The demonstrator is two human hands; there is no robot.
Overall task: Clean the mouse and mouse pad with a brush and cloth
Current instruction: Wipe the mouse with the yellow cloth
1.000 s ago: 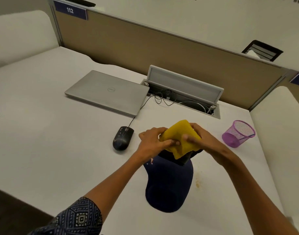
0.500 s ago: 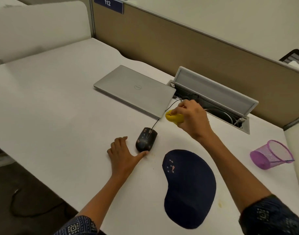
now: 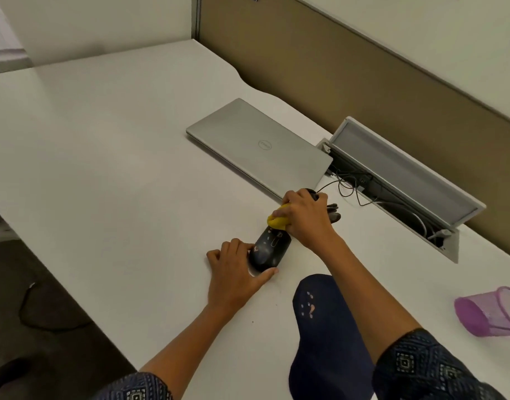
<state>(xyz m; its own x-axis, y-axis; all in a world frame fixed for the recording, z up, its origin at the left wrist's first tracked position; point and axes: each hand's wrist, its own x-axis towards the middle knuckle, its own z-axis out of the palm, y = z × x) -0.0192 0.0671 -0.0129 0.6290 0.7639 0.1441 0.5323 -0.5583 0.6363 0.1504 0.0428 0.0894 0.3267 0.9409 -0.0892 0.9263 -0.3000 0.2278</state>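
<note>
**Mouse braced, cloth at its far end**

Left hand (image 3: 233,272) holds the mouse (image 3: 269,249) against the desk (image 3: 118,174), thumb and fingers bracketing its near end, likely to stop it sliding. Right hand (image 3: 304,217) is clenched round the bunched yellow cloth (image 3: 276,222), which touches the mouse's far end. Dark bristles, perhaps the brush (image 3: 333,212), poke out beyond that fist. Count: one mouse, one cloth, one mouse pad (image 3: 323,336) near right, specks on it.

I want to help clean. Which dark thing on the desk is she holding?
The mouse. Her left hand holds its side while the mouse pad lies flat, with no hand gripping it.
</note>
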